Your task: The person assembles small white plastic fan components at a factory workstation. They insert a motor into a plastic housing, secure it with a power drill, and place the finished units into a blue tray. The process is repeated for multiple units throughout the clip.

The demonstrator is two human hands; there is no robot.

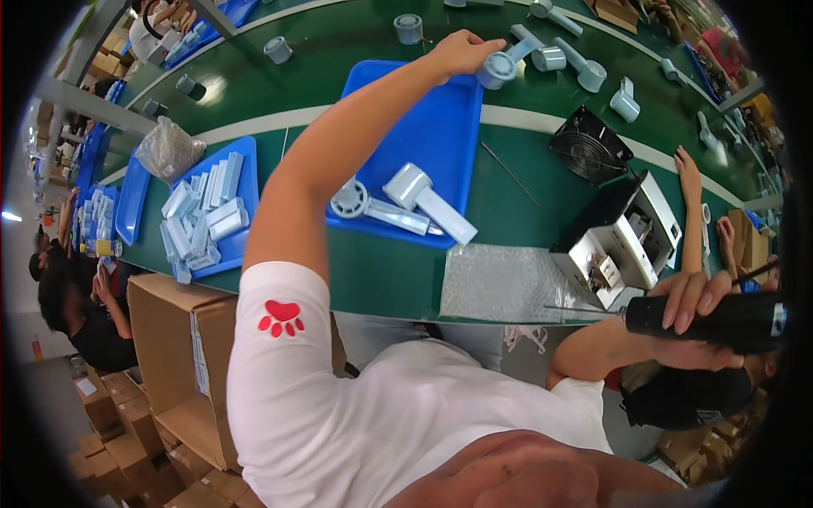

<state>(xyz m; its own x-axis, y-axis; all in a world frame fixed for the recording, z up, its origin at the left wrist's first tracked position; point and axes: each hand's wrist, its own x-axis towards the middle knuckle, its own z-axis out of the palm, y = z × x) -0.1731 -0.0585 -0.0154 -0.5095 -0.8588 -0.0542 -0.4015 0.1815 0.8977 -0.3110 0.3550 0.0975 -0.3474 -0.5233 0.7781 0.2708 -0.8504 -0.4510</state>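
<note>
Left hand (464,55) gripping fan (496,71) | right hand (696,303) gripping driver (752,323) | red paw print (282,311) on sleeve (275,364) | carton label (86,387) unreadable from here

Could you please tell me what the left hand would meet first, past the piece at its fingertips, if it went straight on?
Probably the neighbouring pale blue part, just to the right of the round-headed piece by the left hand, though height and depth are unclear.
</note>
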